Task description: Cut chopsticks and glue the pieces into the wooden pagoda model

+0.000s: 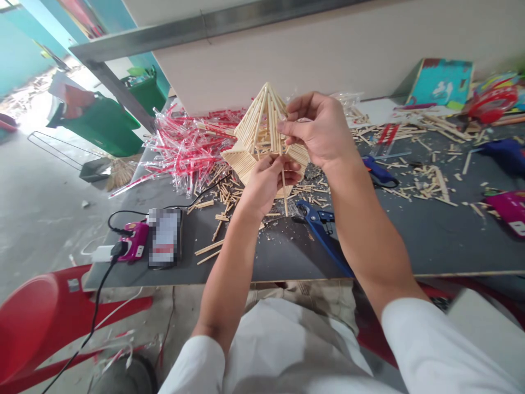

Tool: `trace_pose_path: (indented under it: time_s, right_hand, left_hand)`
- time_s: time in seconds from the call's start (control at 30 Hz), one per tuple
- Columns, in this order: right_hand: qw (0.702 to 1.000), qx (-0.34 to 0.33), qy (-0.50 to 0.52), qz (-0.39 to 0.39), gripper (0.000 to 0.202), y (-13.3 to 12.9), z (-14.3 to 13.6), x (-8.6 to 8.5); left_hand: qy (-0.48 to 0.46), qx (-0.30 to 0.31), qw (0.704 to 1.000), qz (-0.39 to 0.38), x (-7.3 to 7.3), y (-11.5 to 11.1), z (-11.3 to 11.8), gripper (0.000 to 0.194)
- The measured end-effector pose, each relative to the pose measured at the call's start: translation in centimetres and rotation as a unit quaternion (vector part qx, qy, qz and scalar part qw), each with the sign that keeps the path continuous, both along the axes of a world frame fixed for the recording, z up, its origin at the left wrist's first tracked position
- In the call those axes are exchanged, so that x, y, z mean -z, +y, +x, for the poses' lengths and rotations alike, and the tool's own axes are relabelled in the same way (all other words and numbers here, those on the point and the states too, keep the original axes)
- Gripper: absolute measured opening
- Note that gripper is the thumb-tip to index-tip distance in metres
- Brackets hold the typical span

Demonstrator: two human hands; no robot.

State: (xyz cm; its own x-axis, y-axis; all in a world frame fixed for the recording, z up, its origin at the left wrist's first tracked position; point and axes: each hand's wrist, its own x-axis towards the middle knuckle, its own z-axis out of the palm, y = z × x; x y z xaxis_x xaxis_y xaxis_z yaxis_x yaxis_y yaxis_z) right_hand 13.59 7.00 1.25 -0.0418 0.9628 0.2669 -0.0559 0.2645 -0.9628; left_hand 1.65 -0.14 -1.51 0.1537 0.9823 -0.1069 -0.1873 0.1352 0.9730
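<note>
Hands (268, 178) (322, 128) at upright, apex-up stick model (251, 127)

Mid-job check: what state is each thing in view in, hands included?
Peaked model of pale wooden sticks: held, peak up
Left hand: closed on the model
Right hand: fingers bent at the model's side, grip unclear
Black phone: lying flat, screen lit
Magenta power strip: plugs inserted
Blue-handled cutter: lying down, jaws unclear
Red plastic chair: unoccupied
Clear-and-red plastic wrappers: heaped loosely
</note>
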Motion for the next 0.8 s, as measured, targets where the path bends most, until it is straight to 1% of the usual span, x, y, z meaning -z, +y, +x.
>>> trace_pose_path:
  time_s: [0.1, 0.17, 0.27, 0.33, 0.47, 0.63, 0.8]
  right_hand:
    - [1.0, -0.008, 0.014, 0.008, 0.037, -0.1, 0.1, 0.1]
    - [0.999, -0.02, 0.036, 0.019, 0.037, -0.1, 0.1, 0.1]
    - [0.998, -0.028, 0.056, 0.02, 0.037, -0.1, 0.2, 0.0]
    - [0.999, -0.023, 0.046, 0.009, 0.037, 0.0, 0.2, 0.0]
    - [1.0, -0.012, 0.009, -0.01, 0.036, 0.0, 0.2, -0.1]
    - [0.999, -0.024, 0.03, 0.004, 0.038, 0.0, 0.3, 0.0]
    - [0.999, -0.027, 0.034, 0.001, 0.039, 0.0, 0.3, 0.0]
  left_hand:
    - [-0.059, 0.003, 0.998, -0.012, -0.1, 0.2, -0.4, 0.018]
    - [-0.071, 0.003, 0.997, -0.011, 0.0, 0.4, -0.7, 0.017]
    - [-0.046, 0.008, 0.999, -0.014, 0.2, 0.8, -0.9, 0.019]
    - [-0.039, 0.01, 0.999, -0.013, 0.3, 1.0, -1.0, 0.021]
    - [-0.049, 0.005, 0.999, -0.006, 0.7, 1.2, -1.2, 0.021]
    - [-0.06, -0.004, 0.998, 0.02, 1.1, 1.2, -1.1, 0.02]
    - [0.004, -0.029, 0.999, 0.035, 0.8, 1.2, -0.9, 0.02]
